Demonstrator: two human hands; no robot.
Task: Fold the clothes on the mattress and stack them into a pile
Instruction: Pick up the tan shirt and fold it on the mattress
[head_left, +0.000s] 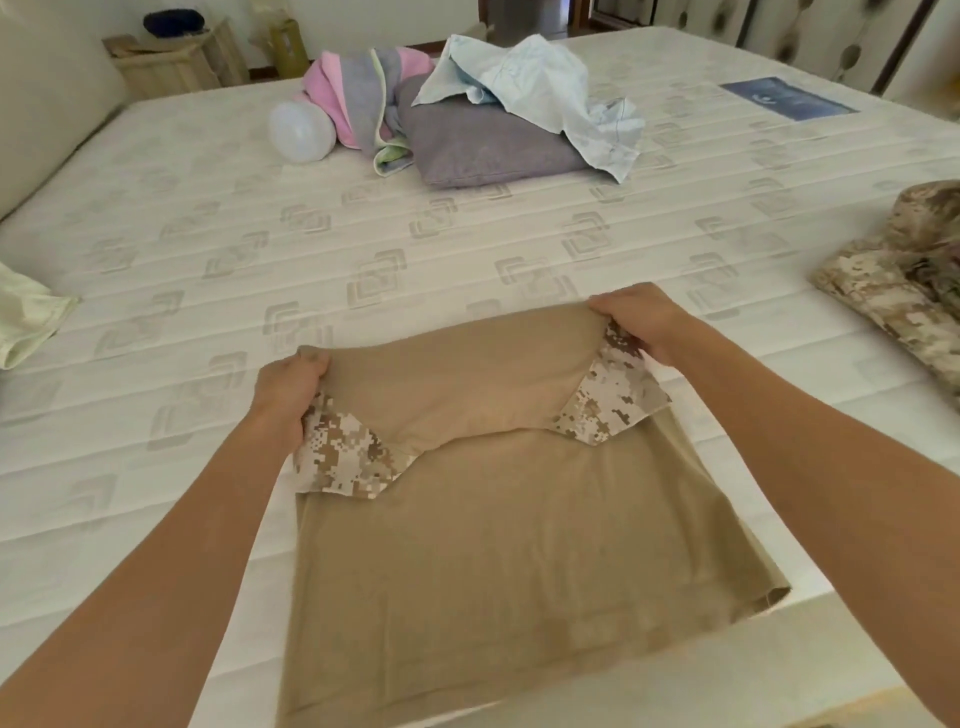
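Observation:
A tan shirt (498, 551) with desert-camouflage sleeves lies on the white quilted mattress (208, 249) right in front of me, its near end reaching the mattress edge. Its far part is doubled back over the body. My left hand (288, 395) grips the fold's left corner by the camouflage sleeve. My right hand (641, 322) grips the right corner, fingers curled over the cloth edge. A camouflage garment (904, 291) lies crumpled at the right edge of the mattress.
Toward the far side lie a purple-grey pillow (483, 140), a light blue crumpled cloth (540, 88), a pink and grey striped cloth (358, 88) and a clear plastic bottle (301, 132). A pale green cloth (23, 317) lies at the left. A wooden bedside stand (176, 62) is beyond.

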